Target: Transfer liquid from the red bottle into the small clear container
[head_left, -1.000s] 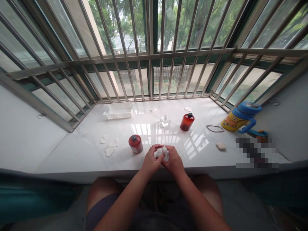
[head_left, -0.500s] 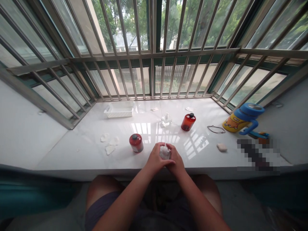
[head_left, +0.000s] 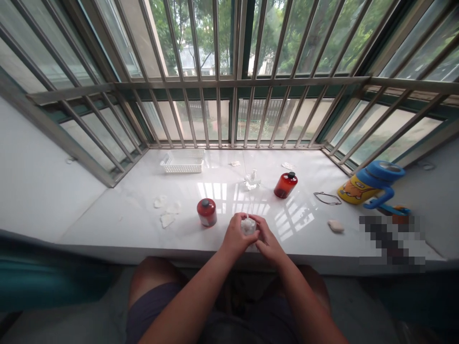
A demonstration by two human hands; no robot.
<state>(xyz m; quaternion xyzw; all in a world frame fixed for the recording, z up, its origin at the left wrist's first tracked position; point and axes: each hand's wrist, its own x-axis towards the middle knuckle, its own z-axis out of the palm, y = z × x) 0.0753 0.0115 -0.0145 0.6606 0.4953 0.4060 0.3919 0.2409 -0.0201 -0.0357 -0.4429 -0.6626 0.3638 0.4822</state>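
Near the front edge of the white ledge, a small clear glass jar (head_left: 248, 226) sits between my hands, with whitish stuff in it and a thin white piece sticking up from its top. My left hand (head_left: 234, 234) is closed round its left side, thumb across the front. On the other side my right hand (head_left: 268, 239) curls its fingers against the jar. A red bottle with a dark cap (head_left: 207, 213) stands to the left. Farther back are a clear glass piece with a knob on top (head_left: 252, 180) and a second red see-through bottle (head_left: 286, 185).
White scraps (head_left: 167, 220) lie at left, behind them a white plastic basket (head_left: 182, 165). On the right are a loop of cord (head_left: 327, 198), a pale block (head_left: 335, 226) and a blue-yellow handled flask (head_left: 358, 187). Metal window bars (head_left: 234, 85) close off the back.
The view has shifted slightly. My right hand has turned and its fingers have loosened a little from the jar's front, so more of the jar shows. My left hand keeps its hold.
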